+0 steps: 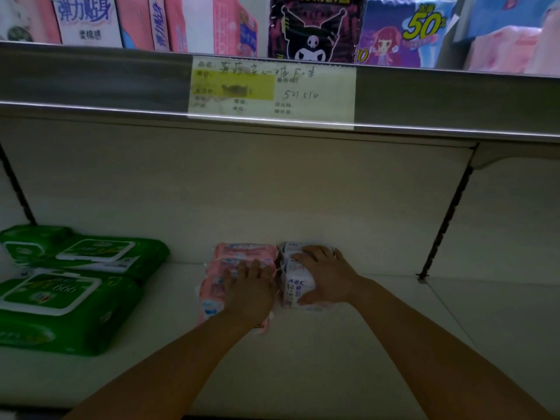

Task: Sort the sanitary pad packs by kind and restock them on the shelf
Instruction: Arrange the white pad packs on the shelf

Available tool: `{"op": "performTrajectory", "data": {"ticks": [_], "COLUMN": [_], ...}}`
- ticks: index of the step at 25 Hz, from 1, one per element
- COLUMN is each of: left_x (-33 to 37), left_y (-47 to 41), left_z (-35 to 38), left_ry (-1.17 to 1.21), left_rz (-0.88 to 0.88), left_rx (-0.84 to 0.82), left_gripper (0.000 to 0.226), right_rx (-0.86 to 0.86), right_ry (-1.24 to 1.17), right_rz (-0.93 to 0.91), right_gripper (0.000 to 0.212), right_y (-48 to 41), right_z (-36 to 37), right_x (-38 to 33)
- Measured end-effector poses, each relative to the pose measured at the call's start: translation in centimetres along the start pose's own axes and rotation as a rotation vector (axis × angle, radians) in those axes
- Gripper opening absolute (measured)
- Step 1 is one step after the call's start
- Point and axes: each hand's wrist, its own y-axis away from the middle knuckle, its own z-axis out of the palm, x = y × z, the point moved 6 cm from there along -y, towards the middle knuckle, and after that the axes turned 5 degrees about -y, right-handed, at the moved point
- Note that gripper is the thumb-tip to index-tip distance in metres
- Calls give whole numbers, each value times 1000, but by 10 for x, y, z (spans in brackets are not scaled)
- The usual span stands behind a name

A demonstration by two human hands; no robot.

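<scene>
**Both hands down on two rows of packs**

From my remote seat I see the left hand (250, 287) lying flat, fingers straight and close together, palm down on the pink packs (239, 253). It presses on them and grips nothing. The right hand (328, 278) rests on the white packs (295, 287) with its fingers spread over their top and its thumb against the near side; it is not closed round them.

Both rows sit mid-shelf (378, 344), touching side by side, pink on the left and white on the right, with their far ends near the back wall. I count at least three pink packs and at least two white ones; the hands hide the rest. Each row's long axis runs front to back, and the pink row's near end swings slightly left. The near white pack shows "ABC" print, upright to me.

To the left, well apart, lie three green packs (72, 301) with white lids. On the upper shelf (91, 80) one price label (272, 89) hangs below a row of upright packs, among them a black pack (315, 28) and a blue pack (406, 34).
</scene>
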Motion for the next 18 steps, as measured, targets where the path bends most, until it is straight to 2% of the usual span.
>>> {"op": "performTrajectory", "data": {"ticks": [7, 11, 18], "left_x": [1, 0, 1], "left_y": [2, 2, 0], "left_z": [-2, -2, 0], "left_ry": [16, 9, 17], "left_rz": [4, 1, -9], "left_rx": [-27, -41, -42], "left_gripper": [50, 50, 50], "right_rx": [-46, -124, -92], "right_ry": [127, 83, 37], "right_rz": [-5, 0, 4], "right_gripper": [99, 93, 92], "right_y": [2, 2, -2], "right_z": [-3, 0, 0], "right_x": [-6, -5, -7]}}
